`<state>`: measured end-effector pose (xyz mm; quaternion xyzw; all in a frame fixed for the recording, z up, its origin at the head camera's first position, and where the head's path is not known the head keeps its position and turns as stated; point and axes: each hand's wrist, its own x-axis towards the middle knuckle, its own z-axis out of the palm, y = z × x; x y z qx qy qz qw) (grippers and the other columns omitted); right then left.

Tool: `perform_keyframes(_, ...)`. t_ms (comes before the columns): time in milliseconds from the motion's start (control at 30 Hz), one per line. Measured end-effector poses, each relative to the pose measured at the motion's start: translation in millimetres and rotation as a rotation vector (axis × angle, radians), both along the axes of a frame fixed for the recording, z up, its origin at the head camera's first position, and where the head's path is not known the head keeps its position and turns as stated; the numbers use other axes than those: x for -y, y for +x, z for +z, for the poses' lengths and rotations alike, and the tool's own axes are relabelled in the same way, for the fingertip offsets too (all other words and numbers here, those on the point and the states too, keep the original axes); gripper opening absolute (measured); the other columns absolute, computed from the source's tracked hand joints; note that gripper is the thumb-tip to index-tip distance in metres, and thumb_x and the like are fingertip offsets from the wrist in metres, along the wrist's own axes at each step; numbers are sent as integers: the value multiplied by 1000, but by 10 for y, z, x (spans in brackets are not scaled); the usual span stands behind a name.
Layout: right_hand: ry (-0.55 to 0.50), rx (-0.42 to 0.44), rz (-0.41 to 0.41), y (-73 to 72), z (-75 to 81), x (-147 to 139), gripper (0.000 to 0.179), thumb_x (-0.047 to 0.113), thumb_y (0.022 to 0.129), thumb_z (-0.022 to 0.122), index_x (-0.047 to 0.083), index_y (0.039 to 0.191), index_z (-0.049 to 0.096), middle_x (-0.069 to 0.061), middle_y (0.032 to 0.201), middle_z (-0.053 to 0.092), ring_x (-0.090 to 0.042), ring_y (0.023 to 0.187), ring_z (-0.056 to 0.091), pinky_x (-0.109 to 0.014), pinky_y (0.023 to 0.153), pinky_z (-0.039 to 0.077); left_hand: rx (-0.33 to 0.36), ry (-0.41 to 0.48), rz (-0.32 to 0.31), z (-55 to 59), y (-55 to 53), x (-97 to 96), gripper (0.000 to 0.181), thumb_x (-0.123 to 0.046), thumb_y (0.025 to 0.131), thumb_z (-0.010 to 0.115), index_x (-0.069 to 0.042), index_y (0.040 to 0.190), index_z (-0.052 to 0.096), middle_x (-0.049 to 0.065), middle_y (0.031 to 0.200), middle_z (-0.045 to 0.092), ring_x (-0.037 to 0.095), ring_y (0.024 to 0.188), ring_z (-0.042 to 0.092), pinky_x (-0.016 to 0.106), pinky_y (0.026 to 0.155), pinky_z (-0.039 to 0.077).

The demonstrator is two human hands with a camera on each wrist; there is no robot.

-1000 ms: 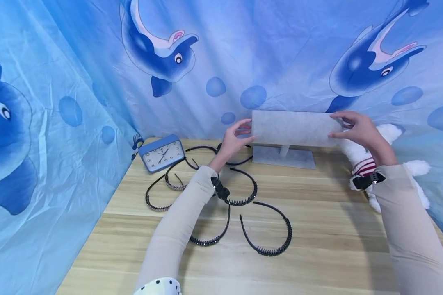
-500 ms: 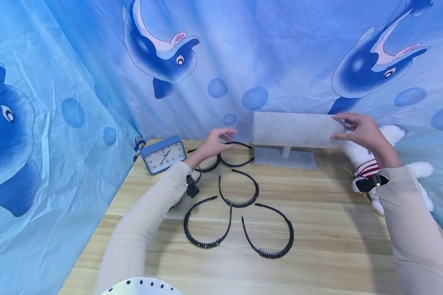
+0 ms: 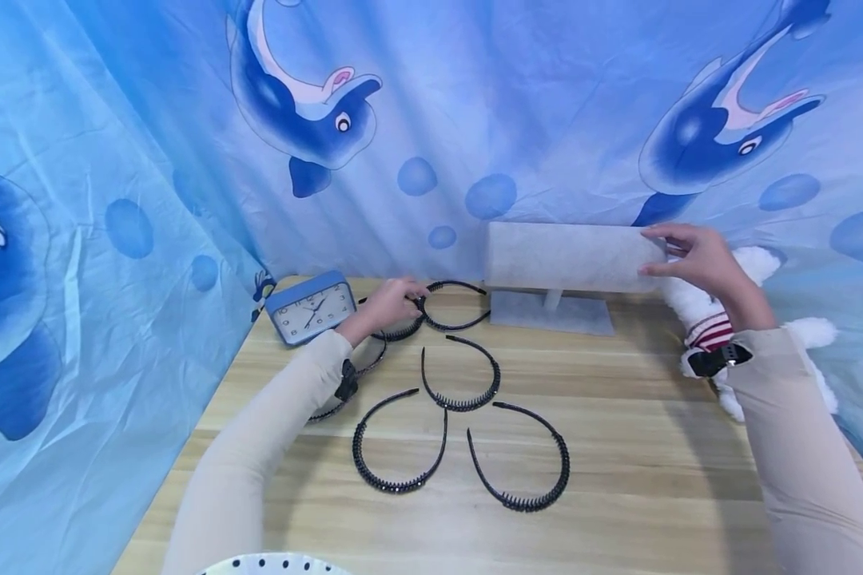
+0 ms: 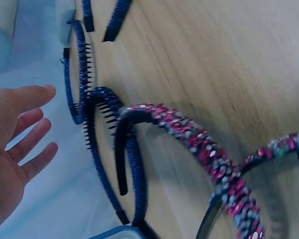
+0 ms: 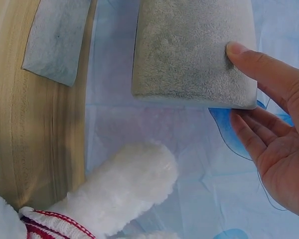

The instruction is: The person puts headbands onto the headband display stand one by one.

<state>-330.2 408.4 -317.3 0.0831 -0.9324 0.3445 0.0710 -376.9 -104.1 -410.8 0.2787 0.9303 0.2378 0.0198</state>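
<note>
A grey velvety display stand [image 3: 571, 255] with a horizontal padded bar stands at the back of the table. My right hand [image 3: 701, 257] grips the bar's right end, thumb [image 5: 241, 54] on its surface and fingers at the end's far side. My left hand [image 3: 388, 305] is over the headbands at the back left. In the left wrist view its fingers are spread beside a dark blue toothed headband [image 4: 82, 64], apart from it. A pink and silver sequinned headband [image 4: 209, 149] lies nearer that camera. My left forearm partly hides the left headbands in the head view.
Black toothed headbands lie mid-table [image 3: 463, 407], front left [image 3: 395, 486] and front right [image 3: 534, 505]. A blue alarm clock [image 3: 312, 310] stands back left. A white plush toy [image 3: 755, 263] in a striped garment sits right of the stand. Dolphin-print curtains [image 3: 431, 120] close off the back and sides.
My left hand has let go of the display bar's left end and moved left and down to the back-left headbands. The right hand keeps its hold on the bar.
</note>
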Motion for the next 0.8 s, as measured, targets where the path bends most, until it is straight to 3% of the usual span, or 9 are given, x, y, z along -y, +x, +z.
perform_keyframes(233, -8, 28, 5, 30, -7, 5, 73, 28, 84, 85, 6, 146, 54, -23, 156, 44, -47, 142, 42, -63, 113, 38, -35, -114, -6, -104, -27, -12, 42, -9, 93, 73, -6, 134, 66, 18, 146, 56, 37, 135, 54, 49, 111, 50)
perform_keyframes(467, 0, 15, 5, 29, 1, 1, 72, 27, 84, 86, 7, 146, 54, -23, 155, 45, -47, 142, 42, -62, 113, 38, -115, -168, -93, -213, -117, -24, 30, -10, 90, 78, -9, 120, 75, 15, 132, 65, 32, 122, 61, 44, 105, 54)
perform_keyframes(567, 4, 1, 8, 11, -2, 1, 71, 24, 84, 86, 7, 146, 55, -23, 154, 46, -45, 141, 44, -56, 115, 39, -155, -191, -128, -256, -154, -17, 25, -13, 90, 79, -12, 114, 78, 13, 129, 66, 29, 117, 62, 43, 104, 54)
perform_keyframes(800, 12, -3, 5, -16, -9, -18, 71, 24, 84, 86, 8, 146, 56, -22, 154, 47, -44, 141, 45, -52, 115, 39, -200, -206, -147, -312, -196, -18, 20, -16, 91, 77, -14, 111, 79, 13, 129, 65, 31, 120, 56, 48, 107, 48)
